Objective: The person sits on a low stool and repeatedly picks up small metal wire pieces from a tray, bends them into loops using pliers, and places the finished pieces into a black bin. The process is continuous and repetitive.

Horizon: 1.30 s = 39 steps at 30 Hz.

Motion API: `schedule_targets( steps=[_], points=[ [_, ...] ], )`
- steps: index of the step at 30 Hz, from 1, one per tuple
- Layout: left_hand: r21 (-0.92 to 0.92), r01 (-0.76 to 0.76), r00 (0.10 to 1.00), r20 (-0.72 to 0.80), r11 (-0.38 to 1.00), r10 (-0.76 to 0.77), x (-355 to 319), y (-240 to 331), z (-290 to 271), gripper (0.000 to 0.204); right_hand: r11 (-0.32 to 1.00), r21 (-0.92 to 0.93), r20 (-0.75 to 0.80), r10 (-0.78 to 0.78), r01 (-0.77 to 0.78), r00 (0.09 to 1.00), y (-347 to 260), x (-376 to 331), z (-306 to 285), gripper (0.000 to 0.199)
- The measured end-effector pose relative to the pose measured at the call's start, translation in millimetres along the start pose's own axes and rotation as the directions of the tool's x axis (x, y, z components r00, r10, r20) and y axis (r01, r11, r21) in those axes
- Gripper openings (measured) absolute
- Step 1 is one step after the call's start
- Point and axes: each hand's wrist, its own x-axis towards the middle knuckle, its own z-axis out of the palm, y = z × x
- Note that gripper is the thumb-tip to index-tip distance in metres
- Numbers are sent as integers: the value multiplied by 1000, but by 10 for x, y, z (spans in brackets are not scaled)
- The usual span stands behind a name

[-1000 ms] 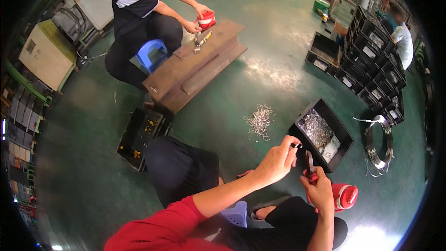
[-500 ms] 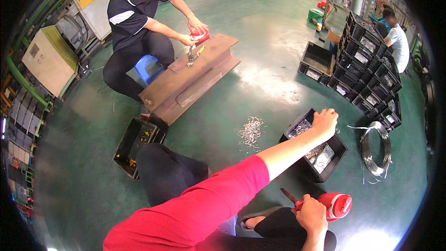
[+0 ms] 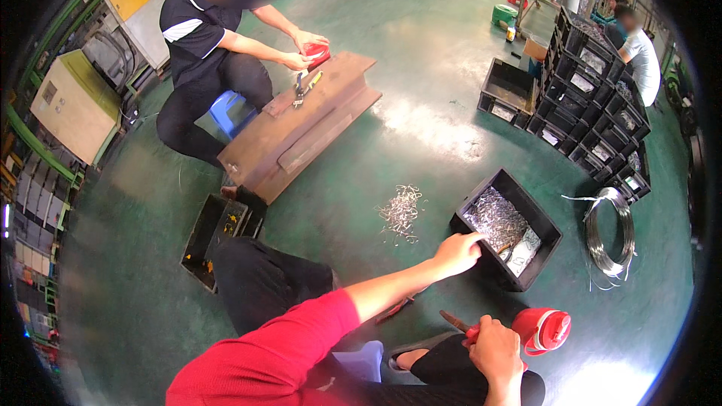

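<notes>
My left hand (image 3: 457,254) is at the near left wall of a black plastic crate (image 3: 543,267), its fingers bent together; whatever they hold, if anything, is hidden. Inside the crate lies a heap of small silvery metal pieces (image 3: 496,218), beside a white label sheet (image 3: 524,252). My right hand (image 3: 498,349) is closed round a red-handled tool (image 3: 454,322) with a rusty, tapering end. Just right of that hand is a red jug (image 3: 543,329) with a lid. Another red-handled tool (image 3: 395,308) lies partly hidden beneath my left forearm.
Loose bent metal pieces (image 3: 401,214) form a pile on the green floor. A wire coil (image 3: 608,237) lies right of the crate, below stacked black crates (image 3: 594,98). Across from me, a seated person holds a red object (image 3: 317,54) over a rusty steel beam (image 3: 301,131).
My left hand has drawn back from the crate's far side to its near left wall. My right hand keeps the tool. The person opposite has released the tool on the beam.
</notes>
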Motion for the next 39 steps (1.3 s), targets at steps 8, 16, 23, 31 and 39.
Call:
schedule_targets(
  steps=[8, 16, 23, 31, 39],
  points=[
    [-22, 331, 944, 5, 943, -331, -743, -637, -611, 43, 986, -102, 190, -110, 131, 976, -218, 218, 232, 27],
    [-43, 128, 984, -115, 991, -133, -679, -591, -653, 19, 967, -105, 247, -201, 232, 948, -414, 436, 583, 24],
    [36, 248, 965, -95, 968, -244, -694, -664, -716, 25, 961, -150, 270, -187, 233, 945, -538, 321, 707, 26],
    [166, 356, 931, 17, 920, -363, -855, -1220, -682, 33, 944, -183, 289, -216, 275, 933, -707, 139, 642, 34],
    [109, 325, 431, -901, 939, -45, -743, -1387, -1602, 63, 927, -210, 225, -263, 311, 938, -714, -11, 499, 29]
  ],
)
